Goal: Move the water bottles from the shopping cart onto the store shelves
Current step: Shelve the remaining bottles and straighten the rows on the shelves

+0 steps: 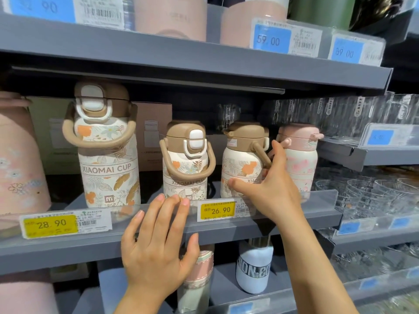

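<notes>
Three brown-lidded floral water bottles stand on the middle grey shelf [294,219]: a tall one [106,159], a small one [187,164] and another small one [243,164]. A pink-lidded bottle [301,155] stands at the far right. My right hand [269,186] wraps around the right brown-lidded bottle, thumb on its front and fingers behind near its strap. Fingers spread, my left hand [156,245] lies flat against the shelf's clear front strip below the middle small bottle and holds nothing. The shopping cart is out of view.
Yellow price tags [51,225] hang on the shelf front. Pink bottles [18,159] stand at the left and on the shelf above. Clear glassware [367,191] fills the shelves to the right. A white-sleeved bottle [254,270] and a pink-and-green one sit on the lower shelf.
</notes>
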Demonstrator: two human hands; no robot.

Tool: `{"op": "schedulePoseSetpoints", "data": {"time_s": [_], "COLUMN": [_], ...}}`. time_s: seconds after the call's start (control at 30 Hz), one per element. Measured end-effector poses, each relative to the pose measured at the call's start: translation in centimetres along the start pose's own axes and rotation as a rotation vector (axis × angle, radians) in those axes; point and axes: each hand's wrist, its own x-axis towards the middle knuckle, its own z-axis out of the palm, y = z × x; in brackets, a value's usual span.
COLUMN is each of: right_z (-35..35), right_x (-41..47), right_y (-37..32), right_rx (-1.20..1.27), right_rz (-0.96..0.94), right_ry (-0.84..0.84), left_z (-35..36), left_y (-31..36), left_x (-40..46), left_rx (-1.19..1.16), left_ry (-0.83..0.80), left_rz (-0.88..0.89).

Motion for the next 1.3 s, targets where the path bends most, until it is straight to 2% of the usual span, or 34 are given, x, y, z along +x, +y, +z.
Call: {"op": "schedulePoseSetpoints", "data": {"time_s": [0.13,0.3,0.47,1.0,1.1,1.2,1.3], "right_z": [-0.1,-1.1,-1.4,-0.8,-1.3,-1.8,-1.4], "right_x": [0.1,1.1,1.6,0.2,0.9,1.8,2.4], "right_y": [-0.2,0.2,0.4,0.5,0.3,-0.1,0.1], "right_rx": [-0.019,0.240,0.297,0.084,0.162,0.346,0.398], "right_rz": [-0.015,0.003,-0.004,-0.047,-0.033,0.003,0.031], "right_ry": [-0.040,-0.116,-0.156,-0.071,-0.139,-0.243,-0.256], "left_z": [-0.1,-0.2,-0.4,-0.5,-0.5,-0.4,-0.4], "left_y": [0.0,0.0,0.1,0.3,0.3,0.2,0.2], "left_x": [0.1,0.1,0.1,0.2,0.2,0.1,0.1], "left_rx": [-0.002,-0.004,-0.021,-0.044,-0.043,-0.048,-0.049], "left_ry": [-0.013,-0.020,-0.021,-0.042,-0.046,-0.049,-0.043], "left_rz": [-0.001,-0.003,-0.006,-0.041,-0.035,-0.033,-0.031]}}
